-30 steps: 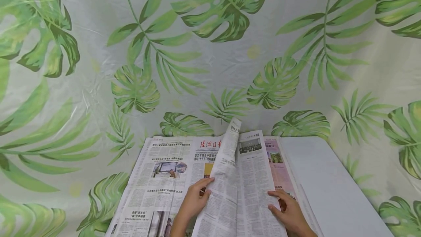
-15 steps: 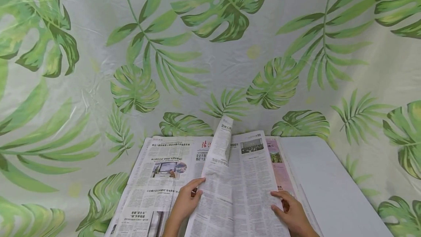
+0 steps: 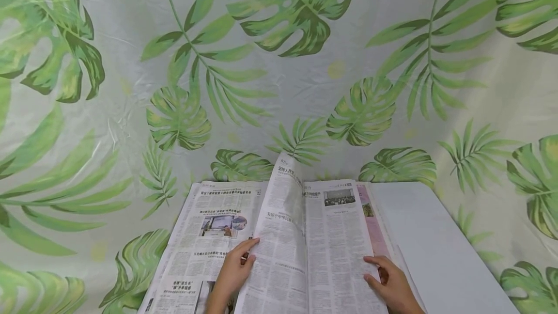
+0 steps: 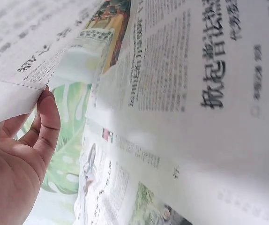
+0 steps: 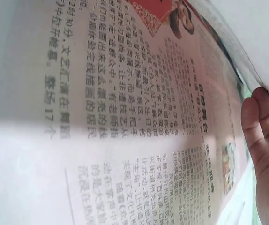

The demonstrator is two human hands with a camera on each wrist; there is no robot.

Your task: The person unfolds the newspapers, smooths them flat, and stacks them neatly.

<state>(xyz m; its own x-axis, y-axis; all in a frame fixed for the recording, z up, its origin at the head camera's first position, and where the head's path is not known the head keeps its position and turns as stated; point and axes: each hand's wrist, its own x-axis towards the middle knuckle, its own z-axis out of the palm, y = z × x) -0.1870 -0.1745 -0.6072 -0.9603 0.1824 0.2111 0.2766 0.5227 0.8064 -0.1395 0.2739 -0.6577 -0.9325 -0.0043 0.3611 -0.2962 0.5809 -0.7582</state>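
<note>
A newspaper (image 3: 335,246) lies spread in front of me in the head view, with a raised page (image 3: 279,222) whose top corner stands up and curls over. At the left edge of that page, my left hand (image 3: 235,268) pinches the paper between thumb and fingers. My right hand (image 3: 392,282) grips the newspaper's right edge. The left wrist view has the left hand (image 4: 26,154) holding the sheet's edge, with printed paper beneath. Over a printed page, the right hand (image 5: 268,154) pinches a pale sheet in the right wrist view.
More newspaper pages (image 3: 187,251) lie under and left of the raised page. A pink printed page (image 3: 374,229) peeks out at the right. The white tabletop (image 3: 444,251) extends rightward, and a leaf-patterned curtain (image 3: 296,86) hangs behind.
My left hand has moved left and slightly down, drawing the raised page leftward across the red-titled front page, now covered. The right hand has shifted slightly right, and the spread is wider.
</note>
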